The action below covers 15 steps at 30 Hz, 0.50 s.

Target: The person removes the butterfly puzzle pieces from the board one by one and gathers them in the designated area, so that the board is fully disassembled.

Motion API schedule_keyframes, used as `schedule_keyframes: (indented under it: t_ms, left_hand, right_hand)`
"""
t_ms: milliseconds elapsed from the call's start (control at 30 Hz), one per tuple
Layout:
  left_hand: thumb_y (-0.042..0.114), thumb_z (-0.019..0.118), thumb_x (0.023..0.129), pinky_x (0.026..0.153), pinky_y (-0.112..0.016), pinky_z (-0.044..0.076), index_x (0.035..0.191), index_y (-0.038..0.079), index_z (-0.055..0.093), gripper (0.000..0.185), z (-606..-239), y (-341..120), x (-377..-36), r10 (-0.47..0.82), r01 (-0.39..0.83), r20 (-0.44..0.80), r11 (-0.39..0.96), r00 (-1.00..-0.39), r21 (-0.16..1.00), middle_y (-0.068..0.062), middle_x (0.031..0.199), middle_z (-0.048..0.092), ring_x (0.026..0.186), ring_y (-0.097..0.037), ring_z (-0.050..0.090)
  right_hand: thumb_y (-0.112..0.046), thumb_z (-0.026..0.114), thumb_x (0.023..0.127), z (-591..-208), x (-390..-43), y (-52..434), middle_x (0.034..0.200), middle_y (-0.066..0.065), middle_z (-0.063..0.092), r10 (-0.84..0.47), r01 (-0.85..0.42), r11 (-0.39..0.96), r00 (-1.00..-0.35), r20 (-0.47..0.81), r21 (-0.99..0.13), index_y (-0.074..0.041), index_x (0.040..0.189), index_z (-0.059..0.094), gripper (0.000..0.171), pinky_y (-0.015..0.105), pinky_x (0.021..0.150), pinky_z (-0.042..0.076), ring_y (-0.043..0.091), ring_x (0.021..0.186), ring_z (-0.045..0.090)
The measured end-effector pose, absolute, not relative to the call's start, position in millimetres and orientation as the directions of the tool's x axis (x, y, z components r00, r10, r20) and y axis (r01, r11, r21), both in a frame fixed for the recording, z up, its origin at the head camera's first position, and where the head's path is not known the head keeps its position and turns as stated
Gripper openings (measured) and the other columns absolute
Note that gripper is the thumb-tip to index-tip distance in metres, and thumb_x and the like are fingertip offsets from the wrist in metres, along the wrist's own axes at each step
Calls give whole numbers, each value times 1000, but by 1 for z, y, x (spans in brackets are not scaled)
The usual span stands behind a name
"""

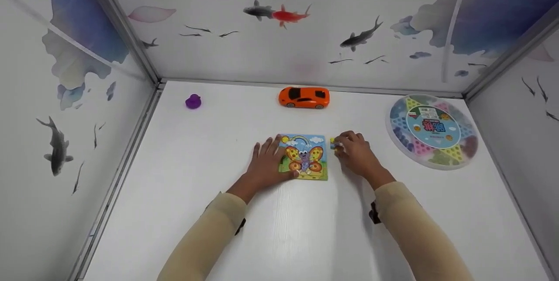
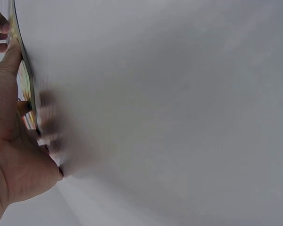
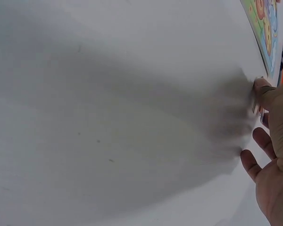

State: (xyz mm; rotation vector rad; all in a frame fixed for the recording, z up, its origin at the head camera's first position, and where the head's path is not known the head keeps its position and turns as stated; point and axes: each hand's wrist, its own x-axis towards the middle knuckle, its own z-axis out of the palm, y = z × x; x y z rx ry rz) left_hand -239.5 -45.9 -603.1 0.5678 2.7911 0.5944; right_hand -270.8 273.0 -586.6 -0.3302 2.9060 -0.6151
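A square butterfly jigsaw puzzle (image 1: 311, 141) lies flat on the table. My left hand (image 1: 267, 162) rests at its left side, fingers spread, thumb laid over the lower edge. In the left wrist view, the thumb (image 2: 13, 55) presses on the top face of the puzzle near its rim. Just right of the puzzle, my right hand (image 1: 359, 153) pinches a small yellow and blue puzzle piece (image 1: 332, 144) between thumb and fingers, low over the table. Most of that piece is hidden by the fingers; the right wrist view shows only its thin edge (image 3: 255, 107).
Behind the puzzle stands an orange toy car (image 1: 304, 97). A purple toy duck (image 1: 193, 101) sits at the back left. On the right lies a round board game case (image 1: 432, 132) in clear plastic. Printed wall panels enclose the white table (image 1: 279, 233) at the back and sides.
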Motion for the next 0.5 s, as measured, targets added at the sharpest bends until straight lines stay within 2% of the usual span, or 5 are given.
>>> schedule_keyframes:
  t_ms: [200, 500]
  left_hand:
    - [74, 63, 100, 139, -67, 6, 165, 15, 48, 89, -604, -46, -240, 418, 324, -137, 840, -898, 435, -10, 188, 11, 175, -37, 11]
    - [74, 63, 99, 139, -67, 5, 165, 14, 48, 90, -606, -46, -241, 416, 314, -148, 838, -897, 447, -9, 189, 10, 175, -37, 10]
  right_hand:
    - [-21, 73, 109, -587, -270, 274, 156, 14, 58, -253, -196, 897, -963, -96, -396, -10, 144, 68, 38, 74, 121, 41, 43, 147, 48]
    - [-24, 72, 109, -586, -268, 274, 157, 14, 56, -263, -199, 895, -958, -112, -400, -11, 148, 68, 41, 72, 123, 41, 43, 146, 47]
